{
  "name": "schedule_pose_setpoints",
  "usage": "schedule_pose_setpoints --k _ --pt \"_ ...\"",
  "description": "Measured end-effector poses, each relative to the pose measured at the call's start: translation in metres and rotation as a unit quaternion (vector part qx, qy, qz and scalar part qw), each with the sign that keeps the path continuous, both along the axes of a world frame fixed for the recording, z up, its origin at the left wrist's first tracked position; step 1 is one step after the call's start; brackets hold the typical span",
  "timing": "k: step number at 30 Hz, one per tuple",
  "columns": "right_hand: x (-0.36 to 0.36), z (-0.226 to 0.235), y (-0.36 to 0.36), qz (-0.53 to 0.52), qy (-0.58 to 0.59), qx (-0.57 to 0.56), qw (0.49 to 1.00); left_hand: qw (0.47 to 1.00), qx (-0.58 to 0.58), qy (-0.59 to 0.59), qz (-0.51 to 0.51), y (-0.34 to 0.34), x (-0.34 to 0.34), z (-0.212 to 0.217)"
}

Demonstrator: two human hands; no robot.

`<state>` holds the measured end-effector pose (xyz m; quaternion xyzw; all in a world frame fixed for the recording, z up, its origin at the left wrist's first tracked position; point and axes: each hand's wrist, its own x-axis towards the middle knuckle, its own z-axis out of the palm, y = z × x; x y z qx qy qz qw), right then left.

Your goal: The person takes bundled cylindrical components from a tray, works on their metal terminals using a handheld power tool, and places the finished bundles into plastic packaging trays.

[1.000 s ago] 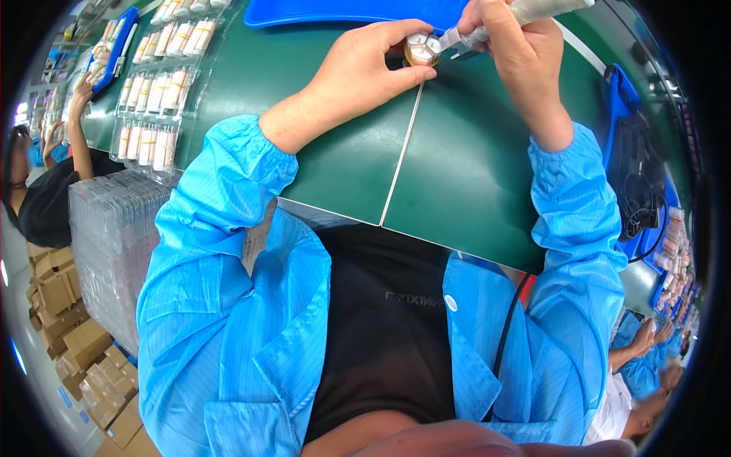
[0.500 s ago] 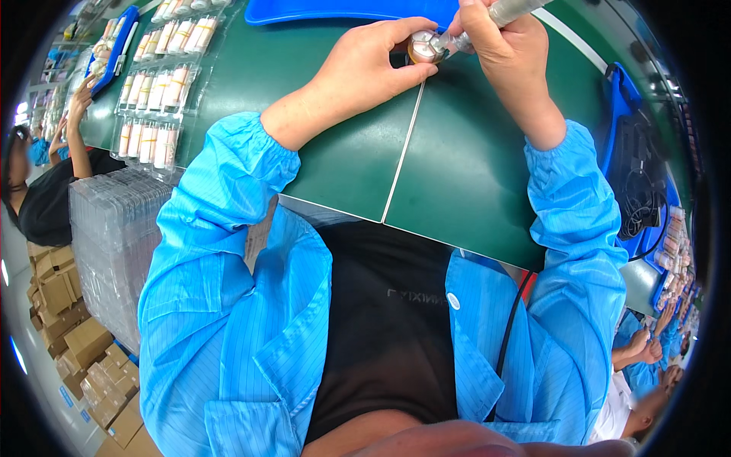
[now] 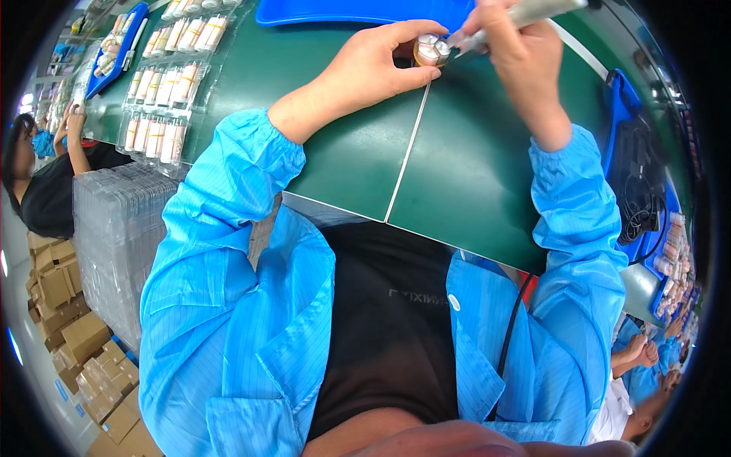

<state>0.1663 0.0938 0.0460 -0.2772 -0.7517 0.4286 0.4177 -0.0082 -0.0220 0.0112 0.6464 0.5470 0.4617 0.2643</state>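
Blue tray point(image 3: 343, 14): in the head view, its near edge curves along the top; I can see only its bare front part.
Clear trays point(image 3: 188, 113): left of the blue tray, in rows, holding white cylinders point(image 3: 184, 80) bound with yellow bands.
Smaller tray point(image 3: 119, 64): farther left of the blue tray, also blue, with pale cylinders lying in it.
Cell bundle point(image 3: 432, 50): just below the blue tray's near edge, its whitish round ends facing up.
Left hand point(image 3: 365, 65): I have the bundle clamped between thumb and fingers, my wrist angled in from the lower left.
Right hand point(image 3: 525, 53): my fingers are closed around a pale, pen-like tool point(image 3: 544, 9), its tip beside the bundle; whether they touch, I cannot tell.
Table point(image 3: 457, 160): green, below the blue tray, crossed by a white seam.
Room: well left of and below the blue tray, stacked clear packaging point(image 3: 114, 228) and cardboard boxes point(image 3: 84, 335); far right of it, a black device point(image 3: 640, 175) with cable.
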Motion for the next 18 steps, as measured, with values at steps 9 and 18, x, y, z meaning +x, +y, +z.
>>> schedule_pose_setpoints --k 9,18 --pt "0.008 -0.018 0.017 0.038 0.004 0.009 0.999 0.947 -0.112 -0.298 -0.048 0.015 -0.022 0.000" --pt "-0.008 -0.013 -0.029 0.204 -0.134 0.589 0.771 0.802 -0.131 -0.565 -0.143 0.017 -0.046 0.004"
